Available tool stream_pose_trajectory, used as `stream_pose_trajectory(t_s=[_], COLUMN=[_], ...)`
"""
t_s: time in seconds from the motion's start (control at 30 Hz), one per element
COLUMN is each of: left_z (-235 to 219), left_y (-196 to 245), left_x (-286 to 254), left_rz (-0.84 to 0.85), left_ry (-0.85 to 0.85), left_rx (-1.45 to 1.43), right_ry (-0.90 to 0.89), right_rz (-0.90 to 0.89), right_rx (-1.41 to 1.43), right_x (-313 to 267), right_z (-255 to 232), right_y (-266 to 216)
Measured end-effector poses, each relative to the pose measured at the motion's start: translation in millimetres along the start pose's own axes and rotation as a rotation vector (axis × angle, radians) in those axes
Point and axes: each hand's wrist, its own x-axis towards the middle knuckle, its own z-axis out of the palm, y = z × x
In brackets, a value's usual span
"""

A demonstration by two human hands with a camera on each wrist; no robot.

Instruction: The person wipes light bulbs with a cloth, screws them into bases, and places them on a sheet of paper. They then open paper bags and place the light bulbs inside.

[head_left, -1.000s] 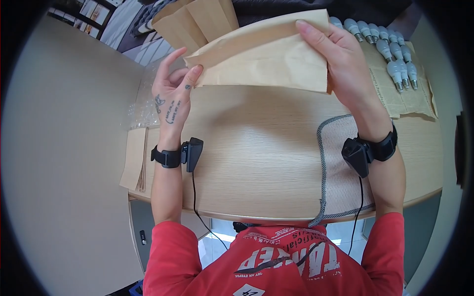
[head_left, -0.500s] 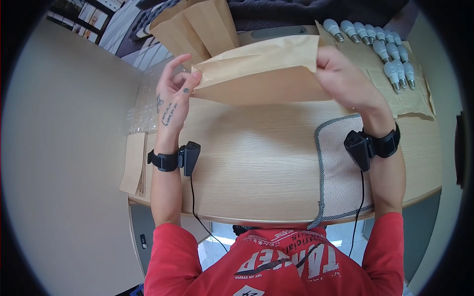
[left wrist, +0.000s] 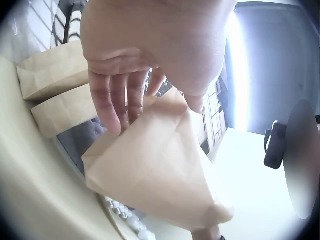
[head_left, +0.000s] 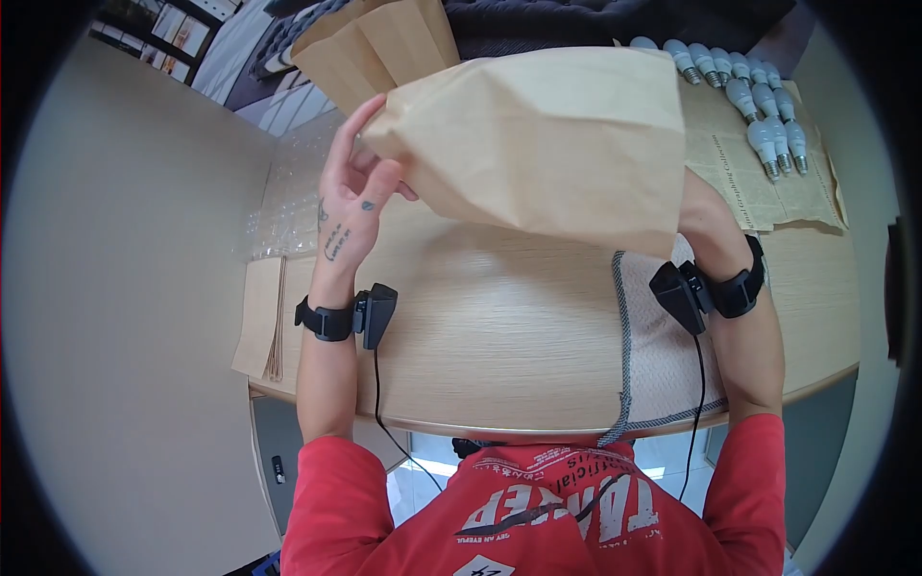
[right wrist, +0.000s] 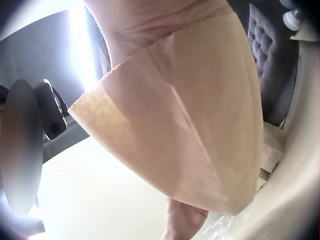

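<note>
A brown paper bag (head_left: 547, 144) is held up over the desk, puffed open, with its mouth toward the right. My right hand (right wrist: 150, 22) reaches in through the zigzag-edged mouth; its fingers are hidden inside, so I cannot tell how they lie. At the bag's closed left end is my left hand (head_left: 348, 206), fingers spread along the far side and thumb apart on the near side. The left wrist view shows those fingers (left wrist: 104, 102) fairly straight against the folded end.
Standing paper bags (head_left: 379, 58) are at the back left. Several light bulbs (head_left: 764, 144) lie on printed brown paper (head_left: 768, 197) at the back right. Flat folded bags (head_left: 259, 317) lie at left, near clear bubble wrap (head_left: 288, 197). A bordered cloth mat (head_left: 663, 374) lies at front right.
The right hand has gone from gripping the bag's edge to inside its mouth. The bag has widened from flat to puffed. The left thumb has come away from the paper.
</note>
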Motion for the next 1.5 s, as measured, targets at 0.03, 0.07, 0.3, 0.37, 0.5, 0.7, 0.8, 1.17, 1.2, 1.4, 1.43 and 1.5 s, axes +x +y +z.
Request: stream_pose_trajectory(t_s=[0.03, 0.07, 0.3, 0.37, 0.5, 0.7, 0.8, 1.17, 1.2, 1.4, 1.43, 1.5], left_z=[2.1, 3.3, -12.5, -16.0, -23.1, -36.1, -32.3, 73.0, 78.1, 92.3, 91.1, 86.7], left_y=[0.7, 1.0, -6.6, -6.7, -4.5, -5.2, 7.7, 59.6, 59.9, 55.1, 52.0, 45.5], left_x=[-0.3, -0.5, -1.5, -0.4, 0.8, 6.5, 13.5, 16.6, 18.2, 30.0, 31.6, 35.2], left_rz=[0.001, 0.002, -0.145, -0.179, -0.258, -0.406, -0.357, 0.481, 0.51, 0.427, 0.441, 0.473], left_ry=[0.014, 0.028, -0.008, 0.036, 0.027, -0.078, -0.071, -0.413, -0.465, -0.518, -0.5, -0.458], left_rx=[0.042, 0.084, 0.05, 0.067, 0.062, 0.173, 0.554, 0.811, 0.835, 0.922, 0.924, 0.923], right_ry=[0.004, 0.009, 0.07, 0.072, 0.258, 0.189, 0.083, 0.254, 0.251, 0.181, 0.185, 0.142], right_rz=[-0.017, -0.036, -0.144, -0.14, -0.106, -0.103, -0.001, 0.409, 0.413, 0.402, 0.403, 0.393], right_rx=[-0.004, -0.01, 0.116, 0.354, 0.601, 0.453, 0.353, 0.525, 0.528, 0.529, 0.539, 0.591], right_x=[0.8, 1.0, 5.8, 13.8, 18.5, 18.6, 20.9, 31.6, 32.6, 34.7, 35.3, 35.0], right_z=[0.0, 0.2, 1.9, 3.6, 4.4, -4.0, -4.2, 4.6, 2.4, 5.5, 6.4, 4.3], right_y=[0.5, 0.7, 0.0, -7.4, -13.1, -17.6, -16.5, -9.1, -3.4, 12.1, 16.4, 17.1])
